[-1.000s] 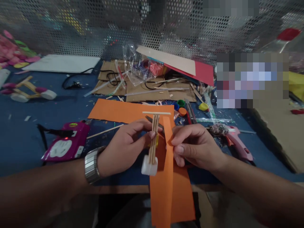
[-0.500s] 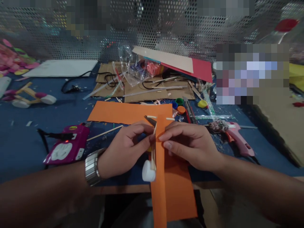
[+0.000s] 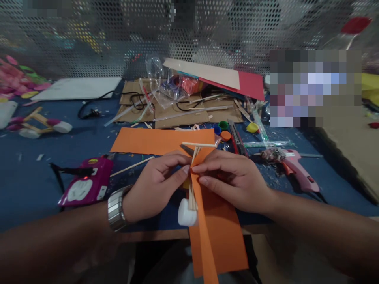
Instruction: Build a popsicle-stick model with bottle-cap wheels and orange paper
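Observation:
My left hand (image 3: 160, 185), wearing a metal watch (image 3: 116, 209), pinches a frame of thin wooden sticks (image 3: 192, 197) near its middle. At its near end is a white bottle cap (image 3: 187, 212), and a stick (image 3: 204, 144) lies across the far end. Thumb and fingers of my right hand (image 3: 239, 177) are closed on a long orange paper strip (image 3: 204, 232), pressed and twisted against the frame where my fingertips meet. Below lies a wider orange sheet (image 3: 226, 236), overhanging the table edge. A dark pointed blade (image 3: 186, 150) shows just beyond my left fingers.
A purple device (image 3: 85, 181) with a lit red light sits left, a pink glue gun (image 3: 299, 169) right. Beyond are another orange sheet (image 3: 160, 140), a box cutter (image 3: 237, 138), coloured caps (image 3: 223, 126) and cardboard (image 3: 183, 118). A stick-and-cap vehicle (image 3: 41, 122) stands far left.
The orange strip, which lay flat over the frame, has been pulled tight and twisted at my fingertips, its near end swinging right. More of the sticks and the crossing stick now show.

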The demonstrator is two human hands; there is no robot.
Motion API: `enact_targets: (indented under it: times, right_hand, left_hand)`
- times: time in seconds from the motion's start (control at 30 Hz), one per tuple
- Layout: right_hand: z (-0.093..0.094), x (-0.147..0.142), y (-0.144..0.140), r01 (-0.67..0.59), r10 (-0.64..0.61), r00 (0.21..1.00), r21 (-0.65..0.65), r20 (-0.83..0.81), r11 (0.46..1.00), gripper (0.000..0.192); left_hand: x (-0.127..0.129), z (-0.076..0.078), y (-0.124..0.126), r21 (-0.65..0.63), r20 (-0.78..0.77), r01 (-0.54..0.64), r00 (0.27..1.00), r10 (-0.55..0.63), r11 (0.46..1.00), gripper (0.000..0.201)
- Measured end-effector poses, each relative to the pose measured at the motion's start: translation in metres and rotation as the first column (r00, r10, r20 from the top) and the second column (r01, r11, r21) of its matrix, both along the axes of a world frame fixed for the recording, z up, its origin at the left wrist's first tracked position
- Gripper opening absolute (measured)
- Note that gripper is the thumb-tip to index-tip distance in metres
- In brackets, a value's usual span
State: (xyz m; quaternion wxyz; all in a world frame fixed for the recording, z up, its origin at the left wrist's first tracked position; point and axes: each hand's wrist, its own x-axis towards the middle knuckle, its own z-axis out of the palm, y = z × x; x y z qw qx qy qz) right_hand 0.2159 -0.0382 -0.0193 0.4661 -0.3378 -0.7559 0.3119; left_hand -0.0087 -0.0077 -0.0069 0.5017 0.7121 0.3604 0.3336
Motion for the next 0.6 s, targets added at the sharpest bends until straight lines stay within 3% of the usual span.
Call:
enact_targets:
  times: [0.23, 0.6]
  right_hand:
    - [-0.0032, -0.0002, 0.0009, -0.004, 0.004, 1.0, 0.046, -0.006, 0.999, 0.021]
    - [-0.0015, 0.0001, -0.0008, 0.0, 0.001, 1.0, 0.031, -0.024, 1.0, 0.018]
  left_hand:
    - [-0.0039, -0.0044, -0.0004, -0.065, 0.022, 0.027, 0.999, -0.026, 0.998, 0.026]
    - [-0.0012, -0.003, -0.0003, -0.12, 0.071, 0.02, 0.997, -0.012, 0.993, 0.018]
